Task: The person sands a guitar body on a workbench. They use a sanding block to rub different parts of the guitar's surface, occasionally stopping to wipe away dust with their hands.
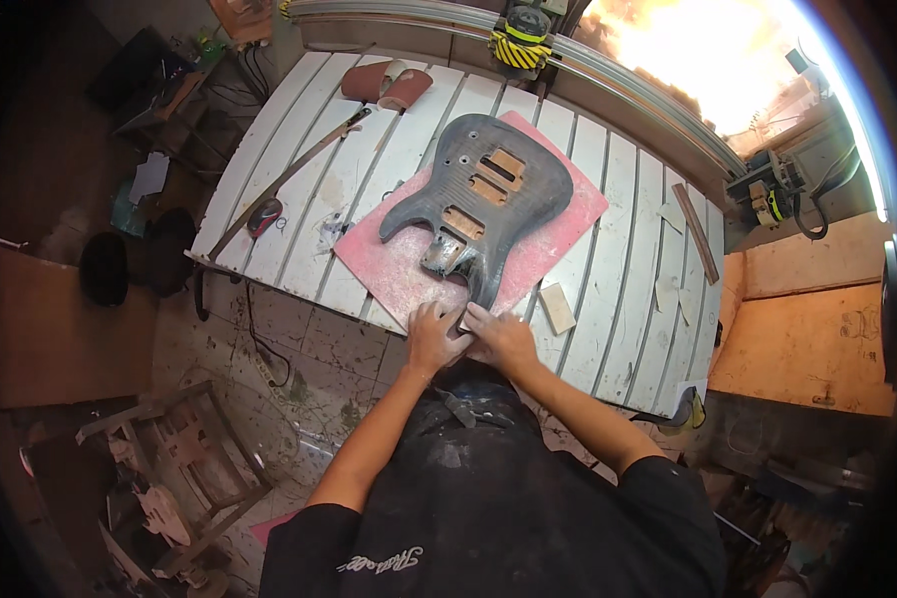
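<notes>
A dark grey, dusty electric guitar body (535, 189) lies on a pink square mat (568, 234), its routed cavities showing bare wood. Its longer horn points toward me, past the table's near edge. At that horn's tip, my left hand (437, 337) is closed, fingertips pressed together on the left side. My right hand (503, 339) closes on the same tip from the right, thumb and fingers against the wood. Whether a thin piece lies between my fingers and the horn is too small to tell. White dust covers the mat near both hands.
A pale block (557, 308) rests right of the mat on the white slatted table (608, 299). Reddish sandpaper rolls (406, 90) stand at the back left. Along the left lie a long strip (299, 164) and a red-black computer mouse (264, 216); a wooden stick (696, 234) lies at right.
</notes>
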A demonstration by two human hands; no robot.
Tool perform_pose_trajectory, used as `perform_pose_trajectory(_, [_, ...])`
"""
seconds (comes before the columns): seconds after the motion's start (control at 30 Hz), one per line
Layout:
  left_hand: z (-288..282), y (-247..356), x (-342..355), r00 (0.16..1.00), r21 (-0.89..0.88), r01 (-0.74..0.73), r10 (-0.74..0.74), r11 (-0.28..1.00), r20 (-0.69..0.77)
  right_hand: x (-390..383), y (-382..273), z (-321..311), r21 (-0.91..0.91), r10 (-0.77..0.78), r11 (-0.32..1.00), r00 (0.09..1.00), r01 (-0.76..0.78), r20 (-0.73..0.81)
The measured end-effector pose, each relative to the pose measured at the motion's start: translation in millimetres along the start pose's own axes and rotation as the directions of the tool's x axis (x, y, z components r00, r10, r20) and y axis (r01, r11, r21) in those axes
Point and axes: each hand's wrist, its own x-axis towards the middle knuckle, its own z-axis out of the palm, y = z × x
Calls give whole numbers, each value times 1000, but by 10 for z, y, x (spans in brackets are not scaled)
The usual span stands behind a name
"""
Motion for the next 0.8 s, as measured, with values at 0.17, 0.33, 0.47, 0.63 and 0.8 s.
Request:
perform_pose_trajectory(0.17, [-89, 130, 80, 994, -13, 40, -39, 999, 99, 518, 631, -27, -70, 285, 954, 956, -290, -75])
perform_pose_trajectory(0.33, [-43, -14, 118, 992, -95, 99, -91, 990, 86, 301, 639, -163, 339, 541, 825, 806, -452, -242])
perform_pose_trajectory(0.47, [-50, 70, 335, 952, -218, 288, -253, 932, 173, -85, 473, -250, 653, 813, 444, 582, -613, -7])
perform_pose_trajectory(0.63, [20, 241, 684, 938, -68, 337, -329, 939, 105, -369, 248, -154, 789, 881, 210, 461, -577, 103])
perform_pose_trajectory(0.8, [71, 138, 626, 916, -67, 398, -394, 915, 72, -412, 77, -212, 843, 859, -137, 361, -521, 363])
